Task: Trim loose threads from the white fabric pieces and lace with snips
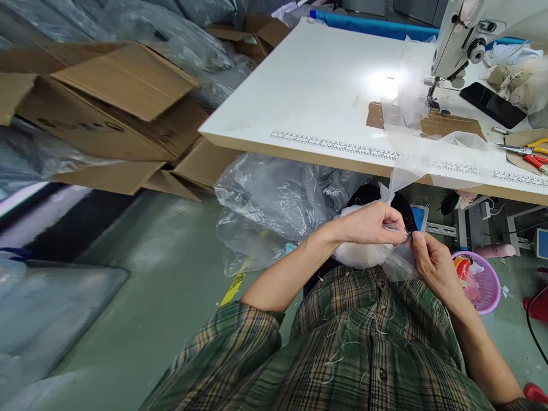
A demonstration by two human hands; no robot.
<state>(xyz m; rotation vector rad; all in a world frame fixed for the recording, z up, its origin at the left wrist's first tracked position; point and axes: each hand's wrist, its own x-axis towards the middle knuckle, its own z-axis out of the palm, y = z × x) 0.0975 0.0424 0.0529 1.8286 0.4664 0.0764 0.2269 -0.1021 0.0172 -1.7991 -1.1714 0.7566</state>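
Note:
Sheer white fabric [400, 260] lies bunched over my lap, and a strip of it runs up over the table edge to the sewing machine [460, 45]. My left hand [377, 224] is closed in a pinch on this fabric, just below the table edge. Close beside it, my right hand [433, 261] pinches the fabric too, thumb against fingers. The fingertips of both hands almost meet. A tiny dark bit shows between them, too small to name. Under the presser foot, more sheer fabric lies over a brown cardboard piece [454, 124].
On the white table [299, 85] are a printed ruler strip [342, 145], a black phone [492, 104] and yellow-handled scissors [524, 149]. Clear plastic bags [274, 197] hang below its edge. Cardboard boxes [115, 114] stand left. A pink basket [492, 291] sits on the floor at right.

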